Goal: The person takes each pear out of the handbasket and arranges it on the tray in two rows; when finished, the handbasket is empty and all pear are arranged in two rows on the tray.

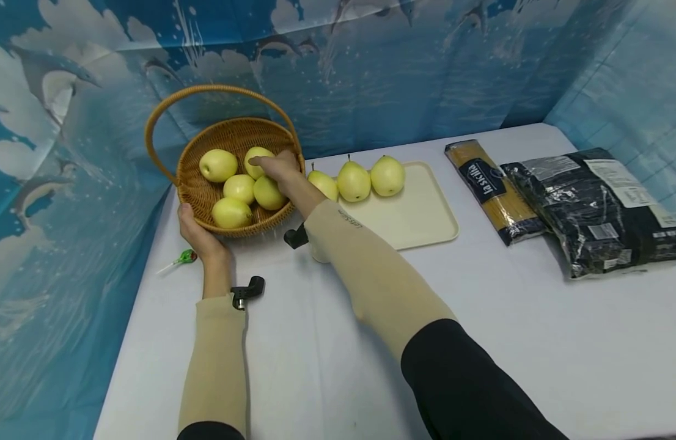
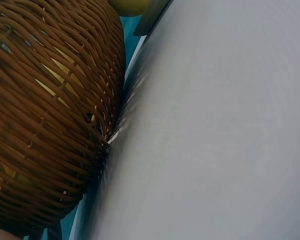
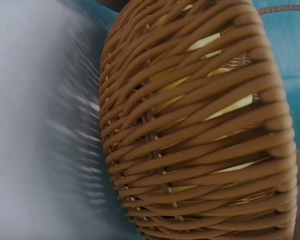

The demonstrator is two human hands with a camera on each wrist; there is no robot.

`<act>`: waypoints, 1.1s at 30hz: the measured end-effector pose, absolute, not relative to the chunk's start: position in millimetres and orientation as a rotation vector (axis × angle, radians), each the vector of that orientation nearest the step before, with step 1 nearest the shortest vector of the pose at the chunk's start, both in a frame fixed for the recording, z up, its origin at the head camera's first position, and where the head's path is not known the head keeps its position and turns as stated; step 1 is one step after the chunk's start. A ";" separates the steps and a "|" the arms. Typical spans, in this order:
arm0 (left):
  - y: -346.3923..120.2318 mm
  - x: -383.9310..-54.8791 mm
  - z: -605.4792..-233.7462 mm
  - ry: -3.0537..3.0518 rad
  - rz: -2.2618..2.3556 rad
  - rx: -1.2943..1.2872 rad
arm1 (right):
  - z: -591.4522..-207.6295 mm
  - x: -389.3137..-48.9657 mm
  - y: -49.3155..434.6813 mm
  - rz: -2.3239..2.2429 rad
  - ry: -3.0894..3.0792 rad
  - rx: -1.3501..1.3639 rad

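A brown wicker basket [image 1: 197,189] with a tall arched handle [image 1: 222,89] leans towards me, with several yellow-green pears [image 1: 230,212] inside. My left hand [image 1: 200,238] grips its lower left side; some of those fingers are hidden by the wicker. Over the right rim reaches my right hand [image 1: 285,168], its thumb lying across a pear [image 1: 258,153] at the back of the basket. The other fingers of that hand are hidden. Both wrist views mostly show the woven outside of the basket [image 2: 45,110], with pear skin visible through gaps [image 3: 232,107].
Right of the basket, a cream tray [image 1: 415,223] bears three pears [image 1: 353,181] along its left and back. A wrapped lollipop [image 1: 185,256] lies by my left wrist. Farther right are a spaghetti packet [image 1: 494,189] and a black plastic package [image 1: 596,211]. A blue dolphin-print curtain [image 1: 371,91] hangs behind.
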State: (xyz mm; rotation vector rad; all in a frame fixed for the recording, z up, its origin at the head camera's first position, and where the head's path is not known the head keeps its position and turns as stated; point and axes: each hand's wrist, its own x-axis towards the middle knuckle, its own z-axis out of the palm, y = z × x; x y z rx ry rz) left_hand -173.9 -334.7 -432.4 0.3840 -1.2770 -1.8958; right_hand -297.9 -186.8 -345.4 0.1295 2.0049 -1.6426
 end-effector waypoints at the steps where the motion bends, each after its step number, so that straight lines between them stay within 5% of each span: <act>1: -334.7 -174.1 -431.9 -1.281 -1.890 0.387 | -345.3 -298.1 -186.9 -1.648 2.001 0.124; 33: -335.5 -177.3 -435.2 -1.283 -1.866 0.432 | -341.4 -295.9 -195.4 -1.599 2.300 -0.064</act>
